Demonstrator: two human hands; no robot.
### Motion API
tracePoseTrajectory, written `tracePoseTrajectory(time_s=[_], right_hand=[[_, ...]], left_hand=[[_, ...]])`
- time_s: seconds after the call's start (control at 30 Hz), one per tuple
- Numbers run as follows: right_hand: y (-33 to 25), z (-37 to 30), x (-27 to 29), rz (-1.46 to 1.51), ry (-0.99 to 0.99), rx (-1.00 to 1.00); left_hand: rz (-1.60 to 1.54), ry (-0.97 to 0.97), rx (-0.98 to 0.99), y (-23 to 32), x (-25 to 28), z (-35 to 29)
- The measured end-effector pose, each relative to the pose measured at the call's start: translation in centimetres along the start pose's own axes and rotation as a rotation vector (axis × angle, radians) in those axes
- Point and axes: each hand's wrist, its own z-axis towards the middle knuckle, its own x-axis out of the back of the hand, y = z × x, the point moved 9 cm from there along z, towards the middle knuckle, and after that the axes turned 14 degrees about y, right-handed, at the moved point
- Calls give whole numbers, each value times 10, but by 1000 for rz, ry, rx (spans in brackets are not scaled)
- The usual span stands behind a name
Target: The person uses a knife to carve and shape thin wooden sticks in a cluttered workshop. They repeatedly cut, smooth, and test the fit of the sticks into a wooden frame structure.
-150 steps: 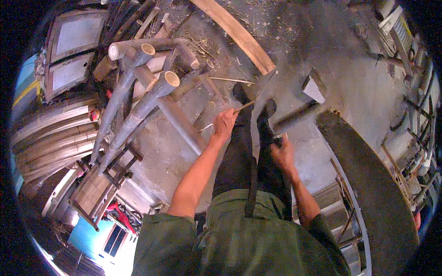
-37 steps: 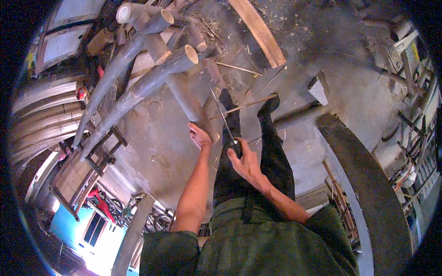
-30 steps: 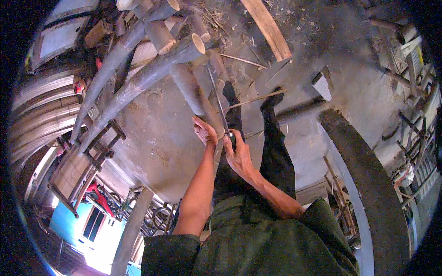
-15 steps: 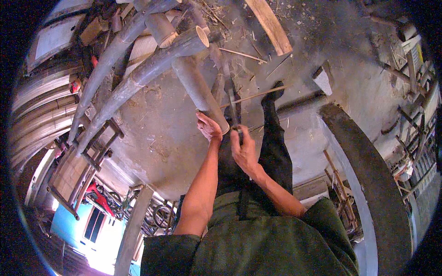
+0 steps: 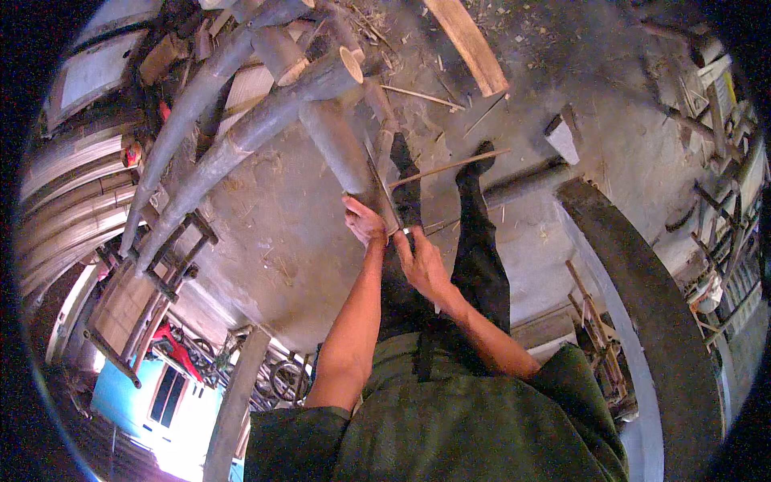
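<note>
A thick grey bamboo section [image 5: 336,145] slants toward me, its far end by a longer bamboo pole [image 5: 269,116] with a pale cut end. My left hand [image 5: 367,222] grips its near end from the left, fingers partly hidden beneath it. My right hand [image 5: 426,269] is closed round the handle of a long-bladed knife [image 5: 381,181]. The narrow blade points away from me and lies along the right side of the bamboo section. Whether its edge has entered the bamboo, I cannot tell.
More bamboo poles [image 5: 181,104] lean at the left, near a wooden bench [image 5: 128,313]. A thin stick [image 5: 454,166] crosses above my legs. A split plank [image 5: 470,48] and a pale angular block [image 5: 564,140] lie farther off. A broad dark beam [image 5: 642,281] curves along the right.
The knife blade has swung left, from pointing straight ahead to lying against the bamboo's right side. My right hand has shifted slightly down and turned. My left hand has stayed in place.
</note>
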Motion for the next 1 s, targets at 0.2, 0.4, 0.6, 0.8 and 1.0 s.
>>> tracePoseTrajectory(time_s=[0.2,0.4,0.6,0.8,1.0], right_hand=[[-12,10,43,26,-48,-34],[25,47,144,487,499,-46],[106,30,19,720,-104,-624],[148,13,-4,1020,96,-747],[194,17,0,1327,106,-1052]], left_hand=[[-115,-112,-160,-1,-14,15],[-208,9,-1209,141,33,-104],[41,-584,-1511,151,-80,-233],[432,-581,-1604,120,-117,-230],[643,-388,-1643,97,-133,-182]])
